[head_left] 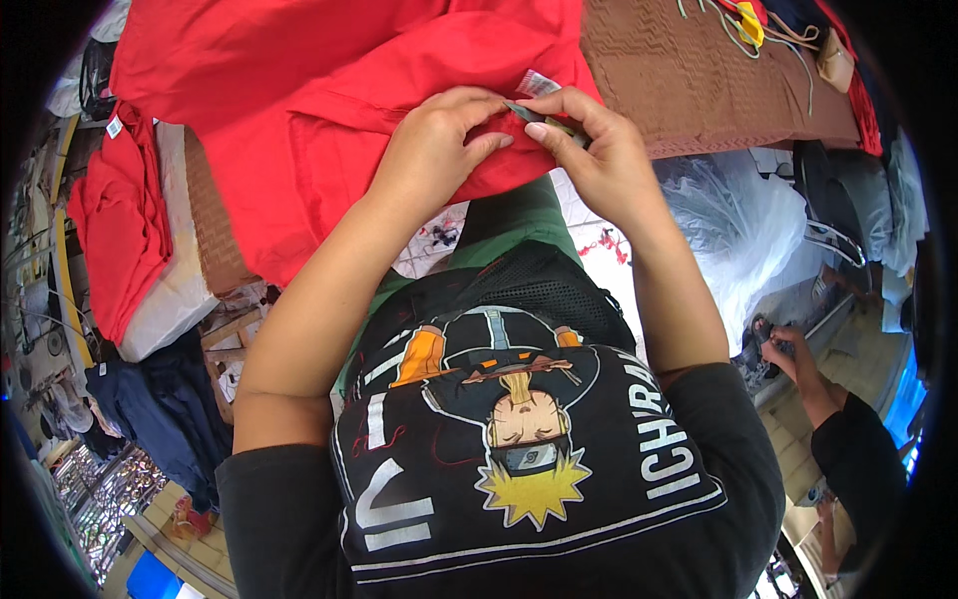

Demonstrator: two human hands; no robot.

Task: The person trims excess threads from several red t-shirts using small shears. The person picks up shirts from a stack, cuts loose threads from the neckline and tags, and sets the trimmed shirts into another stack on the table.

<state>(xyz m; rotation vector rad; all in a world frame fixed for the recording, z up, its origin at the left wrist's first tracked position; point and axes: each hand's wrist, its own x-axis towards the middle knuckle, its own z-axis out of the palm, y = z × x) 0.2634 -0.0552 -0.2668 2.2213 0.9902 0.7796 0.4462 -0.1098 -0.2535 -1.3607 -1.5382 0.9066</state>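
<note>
A large piece of red fabric, with seams and a white label, is spread over the table in front of me and hangs down its near edge. My left hand has its fingers curled on the fabric near that edge, the thumb held a little apart from the index finger. In my right hand are small thread snips, gripped between thumb and fingers. Their grey pointed tip reaches to the left hand's fingertips, just below the label. The fingers hide most of the handle.
Brown patterned cloth covers the table; cords and a yellow item lie far right. Another red garment and dark blue cloth hang at left. A clear plastic bag stands right. Another person is at lower right.
</note>
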